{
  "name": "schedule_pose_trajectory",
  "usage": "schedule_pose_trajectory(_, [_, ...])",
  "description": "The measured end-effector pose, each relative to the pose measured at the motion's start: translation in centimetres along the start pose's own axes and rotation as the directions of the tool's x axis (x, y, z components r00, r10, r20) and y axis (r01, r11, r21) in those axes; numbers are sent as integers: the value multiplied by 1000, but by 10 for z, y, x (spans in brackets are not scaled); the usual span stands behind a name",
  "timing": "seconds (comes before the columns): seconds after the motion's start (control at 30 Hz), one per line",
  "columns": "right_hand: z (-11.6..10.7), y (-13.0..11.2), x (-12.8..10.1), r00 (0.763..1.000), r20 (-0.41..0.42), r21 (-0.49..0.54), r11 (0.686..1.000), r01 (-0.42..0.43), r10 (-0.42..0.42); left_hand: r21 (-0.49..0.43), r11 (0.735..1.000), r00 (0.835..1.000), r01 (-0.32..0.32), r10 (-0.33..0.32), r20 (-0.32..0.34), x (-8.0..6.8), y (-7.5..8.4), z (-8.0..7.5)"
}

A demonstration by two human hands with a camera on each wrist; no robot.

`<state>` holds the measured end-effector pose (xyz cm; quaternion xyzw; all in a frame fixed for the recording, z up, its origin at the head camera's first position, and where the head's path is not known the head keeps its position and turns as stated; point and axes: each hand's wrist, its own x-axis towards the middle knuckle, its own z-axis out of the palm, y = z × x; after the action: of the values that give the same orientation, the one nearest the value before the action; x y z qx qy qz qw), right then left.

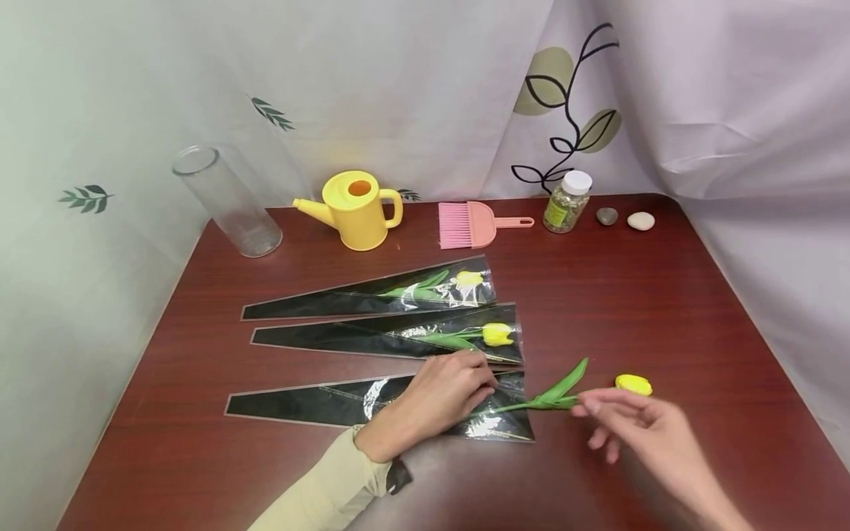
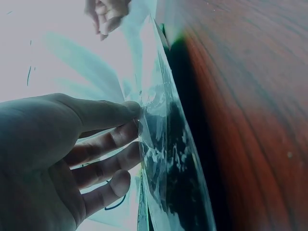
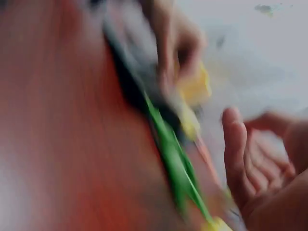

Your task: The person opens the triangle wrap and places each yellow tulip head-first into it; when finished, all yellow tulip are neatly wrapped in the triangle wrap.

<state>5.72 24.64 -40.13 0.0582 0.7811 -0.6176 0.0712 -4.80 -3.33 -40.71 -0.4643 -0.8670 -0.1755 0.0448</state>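
Observation:
In the head view, the nearest black flower sleeve [image 1: 305, 404] with a clear front lies on the table, a yellow tulip [image 1: 634, 384] partly inside it. Its stem enters the wide mouth, while green leaves and bloom stay outside to the right. My left hand [image 1: 443, 389] is over the mouth; in the left wrist view its thumb and fingers pinch the sleeve's clear film [image 2: 156, 115]. My right hand [image 1: 637, 435] hovers beside the tulip near the bloom. The right wrist view, blurred, shows its fingers loose and apart from the green leaves [image 3: 173, 168].
Two more sleeves [image 1: 299, 337] with yellow tulips [image 1: 496, 334] lie behind. Along the back stand a glass vase [image 1: 246, 214], a yellow watering can [image 1: 361, 214], a pink brush with dustpan [image 1: 481, 224], a white-capped jar [image 1: 566, 203] and two stones [image 1: 640, 221].

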Motion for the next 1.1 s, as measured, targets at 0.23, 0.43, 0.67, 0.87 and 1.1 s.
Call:
schedule_pose_trajectory(0.23, [-51, 11, 25, 729, 100, -652, 509, 561, -677, -2, 1000, 1000, 7, -7, 8, 0, 0, 0])
schedule_pose_trajectory(0.43, [-60, 23, 41, 671, 305, -730, 287, 620, -676, 0, 1000, 1000, 7, -7, 6, 0, 0, 0])
schedule_pose_trajectory(0.67, [-58, 22, 44, 688, 327, -747, 269, 608, -647, 10, 1000, 1000, 4, -4, 4, 0, 0, 1])
schedule_pose_trajectory(0.87, [-55, 20, 42, 734, 344, -690, 373, 620, -586, 6, 1000, 1000, 7, -7, 9, 0, -1, 1])
schedule_pose_trajectory(1.1, [-27, 16, 41, 716, 332, -621, 429, 656, -614, 9, 1000, 1000, -1, 1, -6, 2, 1, 1])
